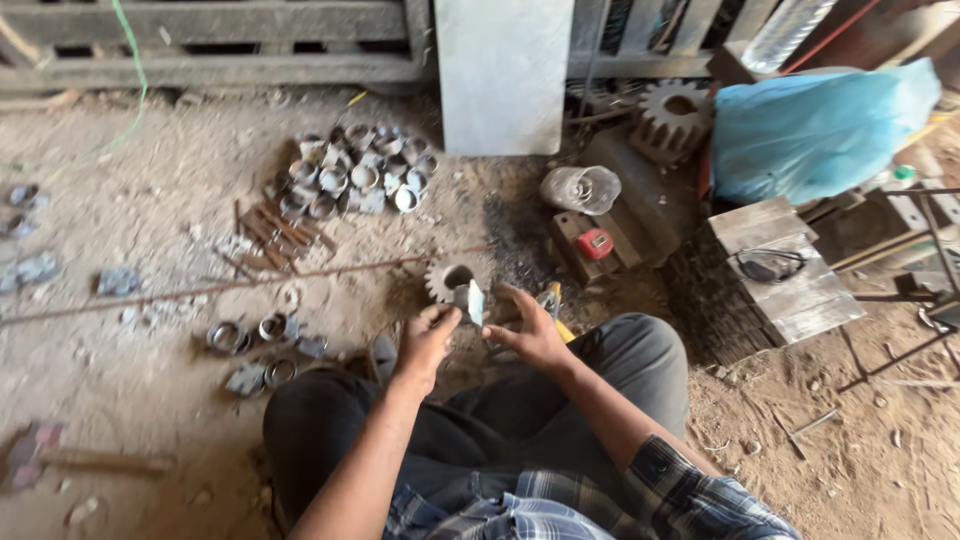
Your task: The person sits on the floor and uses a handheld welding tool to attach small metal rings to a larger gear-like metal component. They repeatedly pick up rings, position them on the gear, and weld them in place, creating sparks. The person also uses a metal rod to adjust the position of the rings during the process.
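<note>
Dusty earth floor [150,330] carries everything here, and at its far left edge a hammer [60,458] lies flat with its wooden handle pointing right. Further right, a few loose metal rings [262,340] sit near a long thin rod [240,283], and beyond them, toward the back, a heap of short metal cups [355,180] lies beside a bundle of rusty bars [282,232]. At the middle, the left hand [424,345] pinches a small flat metal piece [472,302] between thumb and fingertips, fingers curled shut on its lower end, holding it upright just above the knees. Behind it a toothed gear [447,278] rests on the ground. The right hand [530,332] sits close beside the piece, fingers loosely bent; whether they touch it I cannot tell. The piece looks stiff, light and thin, probably with sharp edges, so a pinch on its flat faces seems safest. To the right lie a red tape measure [595,243] on a block, a larger gear [672,118], a blue plastic bag [815,130] and a wooden box [785,265].
</note>
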